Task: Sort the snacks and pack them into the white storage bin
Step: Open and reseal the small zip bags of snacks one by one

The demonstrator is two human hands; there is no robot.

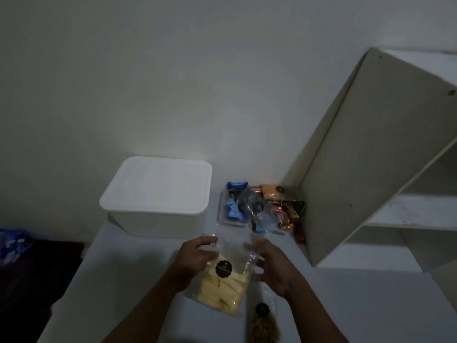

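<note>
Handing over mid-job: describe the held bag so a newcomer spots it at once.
From the lidded white storage bin, come toward the camera to the left hand and right hand. They hold a clear bag of pale yellow sticks with a round black label. The nearer pouch shares that label but holds brown contents; the snack pile by the bin is colourful.

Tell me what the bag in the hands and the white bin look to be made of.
Bag: thin clear plastic film, glossy; the pale sticks show through it and its top crinkles with glints.
White bin: probably moulded plastic, opaque and matte; rounded corners, lipped lid, no shine. Dim light leaves that open.
</note>
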